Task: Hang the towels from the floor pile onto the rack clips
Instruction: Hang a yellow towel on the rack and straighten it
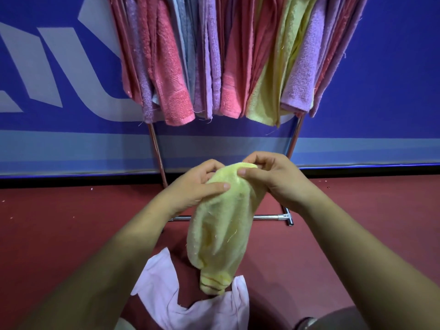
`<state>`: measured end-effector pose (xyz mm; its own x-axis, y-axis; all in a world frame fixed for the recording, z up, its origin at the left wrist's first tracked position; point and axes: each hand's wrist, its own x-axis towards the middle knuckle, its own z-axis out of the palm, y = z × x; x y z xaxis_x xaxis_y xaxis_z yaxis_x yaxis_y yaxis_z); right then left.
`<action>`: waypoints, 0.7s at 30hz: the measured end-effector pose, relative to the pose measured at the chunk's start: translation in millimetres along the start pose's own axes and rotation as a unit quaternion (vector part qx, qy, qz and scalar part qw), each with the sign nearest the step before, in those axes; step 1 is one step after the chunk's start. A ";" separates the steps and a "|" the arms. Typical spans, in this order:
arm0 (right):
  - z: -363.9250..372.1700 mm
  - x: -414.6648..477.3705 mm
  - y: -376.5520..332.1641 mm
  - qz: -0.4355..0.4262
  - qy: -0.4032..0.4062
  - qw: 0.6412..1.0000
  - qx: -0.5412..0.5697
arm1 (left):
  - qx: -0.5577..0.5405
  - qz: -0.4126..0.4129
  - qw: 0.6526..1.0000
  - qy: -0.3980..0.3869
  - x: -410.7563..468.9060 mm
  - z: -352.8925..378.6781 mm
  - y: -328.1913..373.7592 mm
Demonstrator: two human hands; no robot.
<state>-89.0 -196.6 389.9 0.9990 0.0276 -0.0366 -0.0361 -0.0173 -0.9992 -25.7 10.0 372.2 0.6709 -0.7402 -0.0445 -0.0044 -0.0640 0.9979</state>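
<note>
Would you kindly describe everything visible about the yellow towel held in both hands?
The yellow towel is fluffy terry cloth, bunched lengthwise and hanging, with orange stripes near its lower hem. The left hand and right hand pinch its top edge. Its lower end hangs in front of a pale pink cloth on the red floor.

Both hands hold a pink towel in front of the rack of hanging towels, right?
Not quite: in the head view the towel held by the left hand and right hand is yellow, not pink. The rack of hanging towels is behind it.
</note>
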 end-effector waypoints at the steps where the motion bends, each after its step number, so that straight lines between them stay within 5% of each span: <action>1: 0.5 0.4 0.3 -0.001 0.006 1.000 0.007 | 0.000 0.002 1.000 0.004 0.8 1.7 1.3; 7: 2.9 2.7 4.9 0.066 0.011 0.987 0.146 | -0.086 0.077 0.987 0.110 8.6 9.6 1.9; 12: 2.5 3.2 9.8 0.076 -0.012 0.993 0.095 | -0.162 0.063 0.974 0.146 12.6 5.5 5.6; 15: -0.8 5.6 6.1 0.012 0.027 0.992 0.124 | -0.116 0.030 0.985 0.123 12.7 2.5 5.1; 18: 1.3 3.3 0.3 -0.028 0.030 0.997 0.062 | -0.058 0.018 0.997 0.048 11.2 8.1 3.8; 21: 5.1 0.8 -0.9 -0.037 0.019 0.999 -0.001 | -0.007 0.024 0.998 0.058 14.9 12.9 2.5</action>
<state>-88.4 -191.5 390.7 0.9992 -0.0092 0.0383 0.0381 -0.0192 -0.9991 -25.3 -9.9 373.4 0.7520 -0.6591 0.0085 -0.0285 -0.0197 0.9994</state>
